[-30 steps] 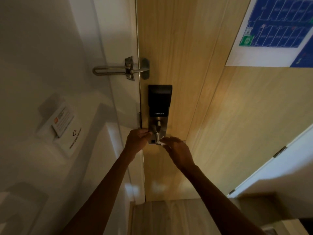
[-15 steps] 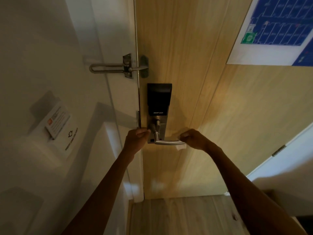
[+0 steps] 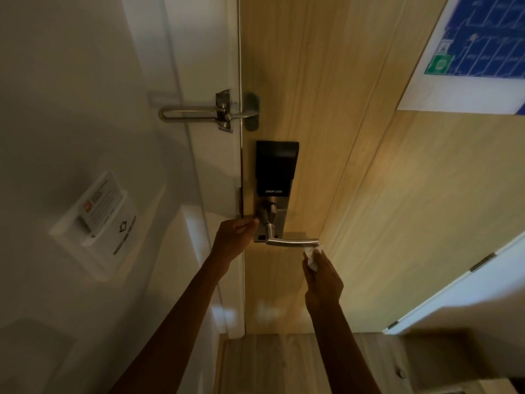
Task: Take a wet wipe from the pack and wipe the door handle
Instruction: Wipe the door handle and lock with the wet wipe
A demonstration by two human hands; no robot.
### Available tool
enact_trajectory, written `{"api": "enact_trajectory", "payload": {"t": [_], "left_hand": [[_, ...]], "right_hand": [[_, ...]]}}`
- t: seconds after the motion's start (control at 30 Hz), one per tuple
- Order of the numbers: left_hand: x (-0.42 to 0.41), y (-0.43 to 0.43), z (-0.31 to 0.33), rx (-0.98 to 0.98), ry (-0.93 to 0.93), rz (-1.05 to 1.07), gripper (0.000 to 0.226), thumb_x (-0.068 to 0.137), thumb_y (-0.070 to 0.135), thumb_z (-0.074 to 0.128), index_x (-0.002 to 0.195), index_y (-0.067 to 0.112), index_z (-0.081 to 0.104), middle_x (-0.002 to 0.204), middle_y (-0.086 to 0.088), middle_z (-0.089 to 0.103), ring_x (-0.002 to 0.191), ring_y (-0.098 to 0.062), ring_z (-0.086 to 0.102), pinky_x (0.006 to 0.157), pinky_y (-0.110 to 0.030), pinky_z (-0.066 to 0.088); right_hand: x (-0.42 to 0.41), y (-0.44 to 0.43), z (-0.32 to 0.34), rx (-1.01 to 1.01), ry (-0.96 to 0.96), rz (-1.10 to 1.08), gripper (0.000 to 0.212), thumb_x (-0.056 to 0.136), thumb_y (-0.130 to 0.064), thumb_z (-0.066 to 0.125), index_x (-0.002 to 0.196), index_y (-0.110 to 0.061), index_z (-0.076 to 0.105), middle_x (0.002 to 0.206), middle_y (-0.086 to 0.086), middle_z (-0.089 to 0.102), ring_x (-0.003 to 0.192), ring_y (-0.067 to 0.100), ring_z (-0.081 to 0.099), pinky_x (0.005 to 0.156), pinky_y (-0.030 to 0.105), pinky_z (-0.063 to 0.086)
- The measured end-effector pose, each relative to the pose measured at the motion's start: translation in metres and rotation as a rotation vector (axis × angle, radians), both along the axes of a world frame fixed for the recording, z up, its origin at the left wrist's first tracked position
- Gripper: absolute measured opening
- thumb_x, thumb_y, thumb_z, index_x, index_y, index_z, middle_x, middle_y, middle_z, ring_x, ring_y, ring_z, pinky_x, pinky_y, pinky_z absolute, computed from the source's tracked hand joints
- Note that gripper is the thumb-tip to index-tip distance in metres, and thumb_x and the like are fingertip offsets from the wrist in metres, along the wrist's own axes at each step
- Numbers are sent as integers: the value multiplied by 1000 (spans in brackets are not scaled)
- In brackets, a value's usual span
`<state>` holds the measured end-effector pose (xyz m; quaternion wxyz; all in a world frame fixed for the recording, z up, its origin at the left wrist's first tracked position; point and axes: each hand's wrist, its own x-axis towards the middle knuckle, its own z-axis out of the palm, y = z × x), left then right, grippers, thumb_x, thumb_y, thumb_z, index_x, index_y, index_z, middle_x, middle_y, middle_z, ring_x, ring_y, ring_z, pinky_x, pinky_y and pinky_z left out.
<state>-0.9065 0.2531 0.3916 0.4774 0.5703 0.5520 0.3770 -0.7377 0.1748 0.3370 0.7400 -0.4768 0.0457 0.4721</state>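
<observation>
At 5 o'clock of the door handle (image 3: 292, 242), right hand (image 3: 322, 280) clamps the wet wipe (image 3: 312, 255); left hand (image 3: 233, 240), fingers curled, steadies the lock plate (image 3: 279, 220). Next, probably another pass along the lever.

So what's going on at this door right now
A person is cleaning the lever handle of a wooden door fitted with a black smart lock. The right hand holds a bunched white wet wipe just under the free end of the handle. The left hand rests by the door's edge beside the lock plate; whether it holds anything cannot be told. The swing bar latch above looks engaged. No wipe pack is in view.
</observation>
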Motion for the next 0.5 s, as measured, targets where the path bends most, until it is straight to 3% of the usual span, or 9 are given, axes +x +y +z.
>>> {"api": "enact_trajectory", "payload": {"t": [0.13, 0.27, 0.37, 0.5], "left_hand": [[0, 3, -3, -29, 6, 34, 29, 97, 33, 57, 113, 13, 72, 78, 5, 64, 77, -10, 61, 66, -21, 43], [-1, 5, -6, -73, -30, 53, 31, 97, 35, 57, 100, 8, 73, 73, 0, 62, 71, -12, 59, 70, -26, 45], [0, 7, -5, -84, -74, 74, 25, 97, 34, 59, 84, 17, 72, 77, -7, 64, 76, -18, 61, 76, -34, 47], [0, 6, -6, -43, -30, 58, 35, 98, 34, 57, 84, 6, 72, 70, -6, 57, 70, -17, 57, 70, -32, 43]], "right_hand": [[-22, 3, 5, 84, 254, 216, 21, 89, -3, 58, 110, 1, 59, 115, 22, 62, 105, 35, 62, 73, 38, 60], [-41, 17, 10, 48, 232, 367, 18, 92, -2, 53, 109, 4, 59, 113, 25, 64, 104, 36, 64, 77, 41, 59], [-38, 21, 9, 71, 277, 453, 24, 94, -1, 50, 116, 7, 56, 108, 25, 68, 95, 32, 68, 78, 39, 58], [-36, 26, 5, 126, 366, 494, 24, 94, 1, 44, 115, 6, 56, 102, 23, 71, 101, 34, 64, 81, 43, 56]]}}
